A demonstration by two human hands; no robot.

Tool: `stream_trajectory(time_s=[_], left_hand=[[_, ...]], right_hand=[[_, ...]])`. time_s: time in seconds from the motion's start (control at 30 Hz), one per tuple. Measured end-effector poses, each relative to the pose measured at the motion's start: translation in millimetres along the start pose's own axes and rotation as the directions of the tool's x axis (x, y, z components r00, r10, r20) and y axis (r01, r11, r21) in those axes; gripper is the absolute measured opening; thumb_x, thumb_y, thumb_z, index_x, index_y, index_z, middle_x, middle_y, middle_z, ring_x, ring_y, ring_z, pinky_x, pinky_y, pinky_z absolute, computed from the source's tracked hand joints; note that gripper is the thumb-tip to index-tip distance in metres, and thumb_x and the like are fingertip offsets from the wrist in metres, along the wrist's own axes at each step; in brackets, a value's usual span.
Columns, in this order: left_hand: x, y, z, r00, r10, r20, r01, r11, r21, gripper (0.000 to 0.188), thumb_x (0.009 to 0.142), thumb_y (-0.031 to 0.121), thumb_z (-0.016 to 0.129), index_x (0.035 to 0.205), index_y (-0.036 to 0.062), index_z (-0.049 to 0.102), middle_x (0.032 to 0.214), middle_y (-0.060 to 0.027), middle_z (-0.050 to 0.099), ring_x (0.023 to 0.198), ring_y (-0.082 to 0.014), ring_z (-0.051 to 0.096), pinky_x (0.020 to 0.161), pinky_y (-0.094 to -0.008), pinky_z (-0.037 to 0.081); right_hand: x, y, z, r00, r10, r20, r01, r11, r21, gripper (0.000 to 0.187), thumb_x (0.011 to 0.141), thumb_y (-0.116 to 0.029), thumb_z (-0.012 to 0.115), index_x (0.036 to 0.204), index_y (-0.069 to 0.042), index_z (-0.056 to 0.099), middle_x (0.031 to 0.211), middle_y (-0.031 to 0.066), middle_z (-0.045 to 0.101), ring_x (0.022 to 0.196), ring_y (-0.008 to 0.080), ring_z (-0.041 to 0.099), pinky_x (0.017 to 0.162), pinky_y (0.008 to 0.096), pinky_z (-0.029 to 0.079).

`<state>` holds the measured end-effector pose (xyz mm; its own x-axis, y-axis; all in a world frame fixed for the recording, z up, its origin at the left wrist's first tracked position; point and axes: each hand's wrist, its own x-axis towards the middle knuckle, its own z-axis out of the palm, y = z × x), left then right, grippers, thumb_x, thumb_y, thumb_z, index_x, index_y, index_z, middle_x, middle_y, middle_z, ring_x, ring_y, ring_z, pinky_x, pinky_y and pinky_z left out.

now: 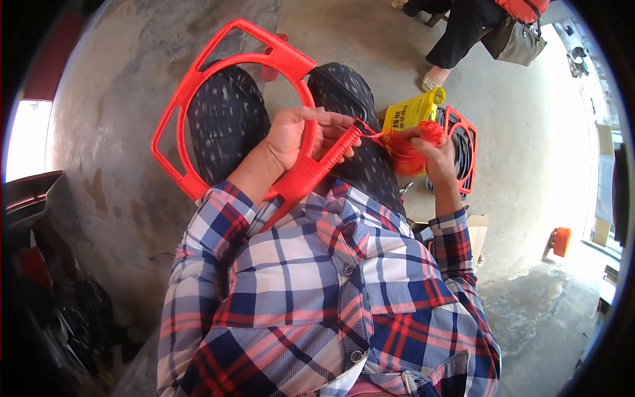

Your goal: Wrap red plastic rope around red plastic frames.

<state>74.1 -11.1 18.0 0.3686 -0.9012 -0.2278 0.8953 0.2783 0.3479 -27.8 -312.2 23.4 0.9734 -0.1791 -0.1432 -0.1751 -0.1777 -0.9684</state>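
Across my lap lies a ring-shaped frame with straight outer bars, mostly wrapped in red cord. One outer bar is bare and black along part of its length. My left hand is closed round the ring's right side, its fingers reaching to the wrapped bar. From the end of that wrapping a thin strand of red cord runs to my right hand. That hand is closed on a bundle of red cord, partly blurred by motion.
Beyond my right knee stand a yellow bag and another red-wrapped frame with black parts. A person's leg and a grey bag are at the far right. An orange-red roll lies on the floor. Dark items are piled at left.
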Motion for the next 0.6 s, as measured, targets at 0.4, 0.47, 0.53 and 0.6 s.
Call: stream_trajectory(time_s=[0.4, 0.47, 0.53, 0.6], left_hand=[[-12.3, 10.3, -3.6, 0.992, 0.118, 0.031, -0.113, 0.985, -0.131, 0.069, 0.079, 0.039, 0.058, 0.127, -0.0104, 0.05, 0.113, -0.0297, 0.06, 0.095, -0.0384, 0.063, 0.086, -0.044, 0.053], [-10.9, 9.0, -2.3, 0.993, 0.109, 0.041, -0.103, 0.986, -0.128, 0.067, 0.079, 0.038, 0.056, 0.125, -0.0109, 0.051, 0.113, -0.0292, 0.061, 0.096, -0.0384, 0.064, 0.087, -0.0437, 0.052], [-8.2, 9.1, -4.7, 0.995, 0.084, 0.044, -0.077, 0.988, -0.131, 0.067, 0.079, 0.037, 0.056, 0.126, -0.0107, 0.051, 0.113, -0.029, 0.061, 0.096, -0.0386, 0.063, 0.087, -0.0442, 0.052], [-7.9, 8.5, -5.1, 0.996, 0.083, 0.038, -0.078, 0.991, -0.111, 0.071, 0.079, 0.039, 0.062, 0.128, -0.0101, 0.048, 0.115, -0.0309, 0.058, 0.097, -0.0384, 0.062, 0.086, -0.0452, 0.052]], right_hand=[[1.2, 20.6, -62.3, 0.784, 0.285, -0.551, 0.102, 0.817, 0.568, 0.023, 0.079, -0.009, 0.062, 0.1, 0.0, 0.061, 0.077, 0.0041, 0.06, 0.072, 0.0157, 0.06, 0.072, 0.0329, 0.053], [-1.8, 2.9, -12.2, 0.983, 0.015, -0.182, 0.049, 0.938, 0.343, 0.027, 0.081, -0.009, 0.062, 0.106, 0.003, 0.061, 0.078, 0.0033, 0.062, 0.068, 0.0133, 0.06, 0.068, 0.0282, 0.051], [-5.8, -28.8, 46.1, 0.99, -0.01, 0.142, -0.037, 0.944, 0.329, 0.028, 0.083, -0.006, 0.062, 0.108, 0.005, 0.061, 0.079, 0.0045, 0.065, 0.067, 0.0116, 0.061, 0.066, 0.0252, 0.05], [-6.0, -48.0, 72.1, 0.916, 0.092, 0.391, -0.189, 0.958, 0.216, 0.022, 0.083, -0.004, 0.064, 0.104, 0.004, 0.063, 0.078, 0.0043, 0.066, 0.067, 0.0108, 0.062, 0.065, 0.0245, 0.05]])
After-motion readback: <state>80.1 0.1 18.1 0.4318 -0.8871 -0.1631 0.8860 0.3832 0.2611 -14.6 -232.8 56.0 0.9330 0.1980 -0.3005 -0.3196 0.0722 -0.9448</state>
